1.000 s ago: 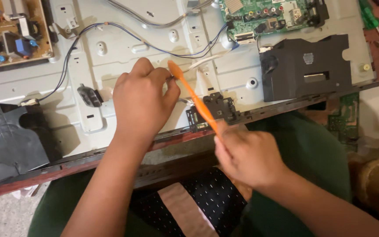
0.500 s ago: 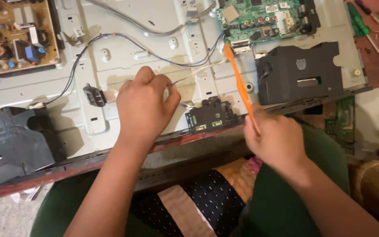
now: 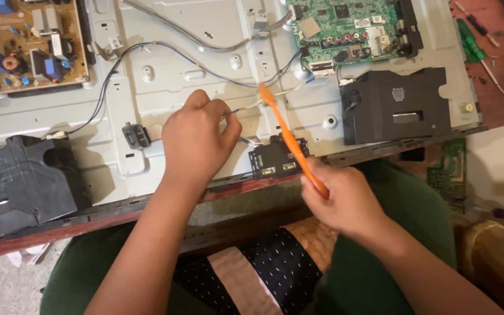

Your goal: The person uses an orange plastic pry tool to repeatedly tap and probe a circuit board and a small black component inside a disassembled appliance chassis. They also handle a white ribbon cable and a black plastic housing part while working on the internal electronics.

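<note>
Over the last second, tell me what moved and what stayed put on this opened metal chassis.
The right hand swung the long orange plastic pry tool: its tip went from beside the left hand out toward the green circuit board, then came back to the thin wires that the left hand pinches. The left hand kept its pinch throughout. The small black module and black plastic speaker box stayed put.

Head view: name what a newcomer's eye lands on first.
The orange pry tool slants across the middle, gripped by the right hand, its tip by thin wires. The left hand pinches a wire on the grey metal panel. A green circuit board sits top right, a brown one top left.
</note>
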